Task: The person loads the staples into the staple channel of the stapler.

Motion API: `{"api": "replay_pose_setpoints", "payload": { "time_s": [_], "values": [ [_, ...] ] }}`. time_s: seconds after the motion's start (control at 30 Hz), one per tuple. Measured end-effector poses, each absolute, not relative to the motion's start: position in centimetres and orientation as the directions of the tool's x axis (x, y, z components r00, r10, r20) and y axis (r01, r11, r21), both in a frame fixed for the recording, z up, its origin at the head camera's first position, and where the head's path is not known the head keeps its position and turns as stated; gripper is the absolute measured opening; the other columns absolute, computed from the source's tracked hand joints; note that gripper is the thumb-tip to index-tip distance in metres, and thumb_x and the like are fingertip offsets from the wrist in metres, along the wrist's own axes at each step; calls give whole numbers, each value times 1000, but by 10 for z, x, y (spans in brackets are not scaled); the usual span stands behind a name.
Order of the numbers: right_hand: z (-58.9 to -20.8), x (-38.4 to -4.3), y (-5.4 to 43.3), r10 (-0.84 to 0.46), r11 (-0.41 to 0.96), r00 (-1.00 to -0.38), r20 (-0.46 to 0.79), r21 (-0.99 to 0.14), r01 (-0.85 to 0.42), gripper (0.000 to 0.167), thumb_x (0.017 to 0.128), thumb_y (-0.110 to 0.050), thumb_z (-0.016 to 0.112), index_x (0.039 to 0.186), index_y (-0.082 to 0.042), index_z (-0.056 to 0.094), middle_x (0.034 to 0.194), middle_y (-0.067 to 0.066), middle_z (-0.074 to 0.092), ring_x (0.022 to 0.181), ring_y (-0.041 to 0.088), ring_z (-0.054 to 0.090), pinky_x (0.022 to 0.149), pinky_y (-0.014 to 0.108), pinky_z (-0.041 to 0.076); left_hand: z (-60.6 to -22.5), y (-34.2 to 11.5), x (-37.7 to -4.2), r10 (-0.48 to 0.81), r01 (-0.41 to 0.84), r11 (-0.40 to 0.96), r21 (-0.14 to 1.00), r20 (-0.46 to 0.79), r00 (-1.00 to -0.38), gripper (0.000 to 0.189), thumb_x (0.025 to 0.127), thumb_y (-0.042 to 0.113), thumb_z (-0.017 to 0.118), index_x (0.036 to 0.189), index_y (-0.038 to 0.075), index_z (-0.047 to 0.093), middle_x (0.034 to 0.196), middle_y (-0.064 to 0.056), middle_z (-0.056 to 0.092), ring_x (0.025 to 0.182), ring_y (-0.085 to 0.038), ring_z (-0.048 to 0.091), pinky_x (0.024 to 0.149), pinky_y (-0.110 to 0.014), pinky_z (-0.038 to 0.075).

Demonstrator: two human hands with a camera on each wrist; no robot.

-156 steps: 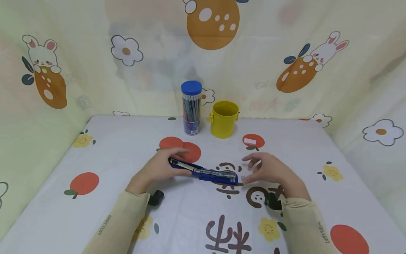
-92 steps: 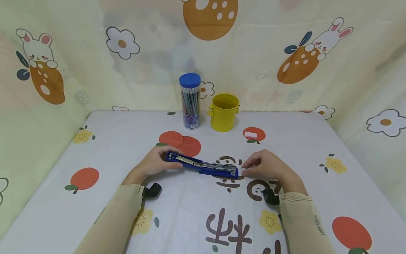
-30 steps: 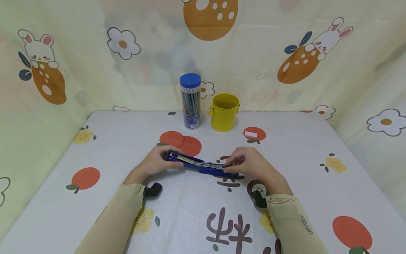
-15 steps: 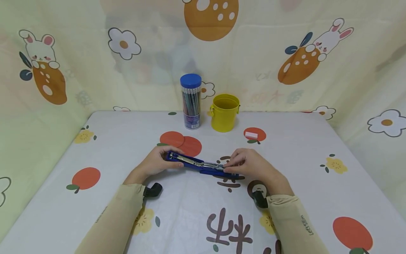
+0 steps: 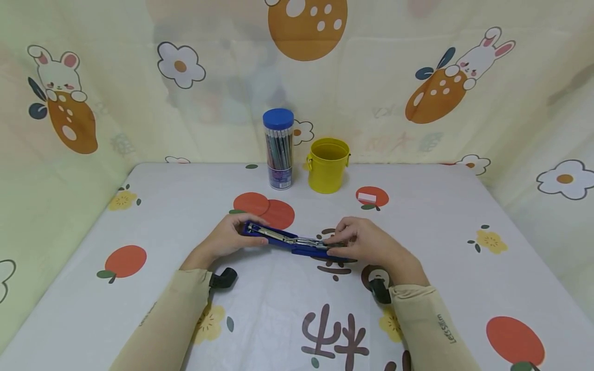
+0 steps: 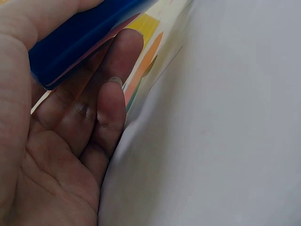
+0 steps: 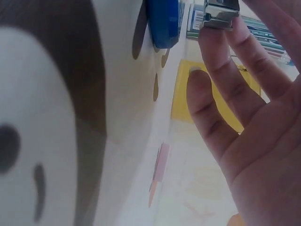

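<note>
A blue stapler (image 5: 303,249) lies folded out nearly flat, its metal staple channel facing up. My left hand (image 5: 226,241) grips its left end between thumb and fingers. In the left wrist view, the blue stapler arm (image 6: 80,42) crosses between the thumb and the fingers. At the other end, my right hand (image 5: 371,246) pinches the metal channel with thumb and fingertips, covering that end in the head view. The right wrist view shows the metal channel end (image 7: 221,14) at the fingertips, raised off the blue base (image 7: 164,23).
Behind the hands stand a clear tube of pencils (image 5: 279,149) with a blue lid and a yellow bucket (image 5: 326,172). A small pink-and-white block (image 5: 367,197) lies right of the bucket. A printed curtain (image 5: 223,103) closes off the back of the table.
Over the earlier frames my right hand came in from the right, with a small pale piece at its fingertips, to the stapler's right end. Since then only its fingers have shifted slightly. The left hand keeps its grip.
</note>
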State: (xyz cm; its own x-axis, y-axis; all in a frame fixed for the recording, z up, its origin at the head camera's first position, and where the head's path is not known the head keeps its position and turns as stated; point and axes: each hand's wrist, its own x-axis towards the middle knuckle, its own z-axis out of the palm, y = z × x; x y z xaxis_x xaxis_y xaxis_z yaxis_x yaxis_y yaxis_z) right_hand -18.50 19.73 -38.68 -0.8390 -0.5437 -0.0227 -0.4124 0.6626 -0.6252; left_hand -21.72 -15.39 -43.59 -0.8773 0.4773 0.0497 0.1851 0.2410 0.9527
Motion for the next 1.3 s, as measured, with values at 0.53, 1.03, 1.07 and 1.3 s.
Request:
{"api": "replay_pose_setpoints", "payload": {
  "time_s": [0.53, 1.03, 1.07, 1.3],
  "values": [
    [-388, -189, 207, -529, 640, -848, -41, -675, -367, 16, 83, -23, 86, 98, -24, 83, 93, -8, 65, 89, 19, 55, 72, 32, 51, -435, -153, -217, 470, 186, 246, 951, 50, -881, 37, 81, 18, 87, 116, 14, 73, 110, -7, 71, 98, -27, 64, 82, -34, 50],
    [-390, -188, 213, -517, 664, -852, -82, -667, -339, 12, 82, -24, 86, 94, -21, 84, 97, -6, 66, 92, 19, 57, 75, 32, 52, -434, -154, -216, 463, 186, 264, 946, 44, -885, 37, 81, 20, 87, 115, 15, 74, 110, -6, 71, 97, -27, 63, 82, -36, 50],
    [-389, -188, 213, -515, 665, -853, -86, -668, -334, 12, 82, -24, 86, 94, -21, 84, 97, -6, 66, 92, 19, 57, 75, 32, 53, -434, -154, -216, 463, 186, 265, 946, 44, -885, 37, 81, 20, 87, 115, 15, 74, 109, -6, 71, 97, -27, 63, 82, -36, 50],
    [-387, -187, 217, -498, 669, -864, -79, -670, -324, 10, 81, -26, 87, 90, -26, 83, 96, -9, 68, 95, 18, 59, 79, 36, 51, -434, -153, -216, 456, 195, 275, 941, 51, -889, 37, 79, 21, 88, 114, 16, 74, 108, -5, 71, 100, -25, 62, 84, -37, 49]
  ]
}}
